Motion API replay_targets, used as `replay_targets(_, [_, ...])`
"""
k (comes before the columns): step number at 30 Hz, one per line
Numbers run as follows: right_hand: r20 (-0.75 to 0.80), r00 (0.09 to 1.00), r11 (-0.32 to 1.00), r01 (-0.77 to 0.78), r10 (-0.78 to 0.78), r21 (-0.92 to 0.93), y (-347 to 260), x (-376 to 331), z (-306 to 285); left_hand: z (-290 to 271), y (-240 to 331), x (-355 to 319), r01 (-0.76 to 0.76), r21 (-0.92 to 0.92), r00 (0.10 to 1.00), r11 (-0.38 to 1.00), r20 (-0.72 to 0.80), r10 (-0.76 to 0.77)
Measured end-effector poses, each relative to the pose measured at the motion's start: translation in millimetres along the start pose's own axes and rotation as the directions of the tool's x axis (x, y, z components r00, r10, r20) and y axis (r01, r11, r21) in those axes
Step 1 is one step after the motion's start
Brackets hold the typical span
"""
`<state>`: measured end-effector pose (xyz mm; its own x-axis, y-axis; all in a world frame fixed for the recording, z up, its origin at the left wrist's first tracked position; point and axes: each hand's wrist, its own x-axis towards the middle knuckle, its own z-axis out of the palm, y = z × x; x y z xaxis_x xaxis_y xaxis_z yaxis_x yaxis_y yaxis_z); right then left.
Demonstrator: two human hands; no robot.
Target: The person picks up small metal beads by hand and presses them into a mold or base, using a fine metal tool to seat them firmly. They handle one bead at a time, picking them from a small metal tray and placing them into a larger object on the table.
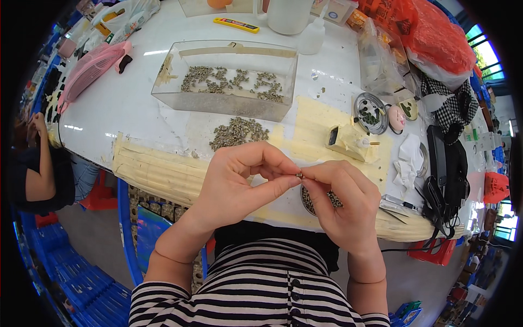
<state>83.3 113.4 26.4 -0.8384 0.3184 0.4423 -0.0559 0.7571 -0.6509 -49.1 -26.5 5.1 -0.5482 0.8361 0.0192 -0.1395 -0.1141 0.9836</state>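
Above the table's near edge, my left hand point(239, 182) and my right hand point(346, 204) meet fingertip to fingertip. Between their pinched thumbs and forefingers is a tiny metallic piece point(299, 175), too small to name. A round dish of similar small parts point(330, 199) is partly hidden under my right hand. Just beyond my left hand lies a loose heap of small brownish-grey metal parts point(239, 132). Farther back stands a clear plastic box point(229, 103), with more of these parts spread over its floor.
To the right are a tape-wrapped block point(348, 143), a round tin with dark green bits point(371, 113), crumpled tissue point(408, 163) and tweezers point(393, 216). A white squeeze bottle point(312, 38) and a yellow cutter point(236, 25) are at the back. Another person point(41, 169) sits at left.
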Motion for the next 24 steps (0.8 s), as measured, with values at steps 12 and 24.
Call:
replay_targets(12, [-0.219,0.968,0.992,0.115,-0.125,-0.055,14,-7,-24,40,3,16,0.001,-0.305,1.000,0.952,0.024,0.006])
replay_targets(24, [-0.224,0.935,0.941,0.215,-0.276,-0.263,28,-15,-16,33,-14,17,0.101,-0.304,0.992,0.947,0.104,-0.073])
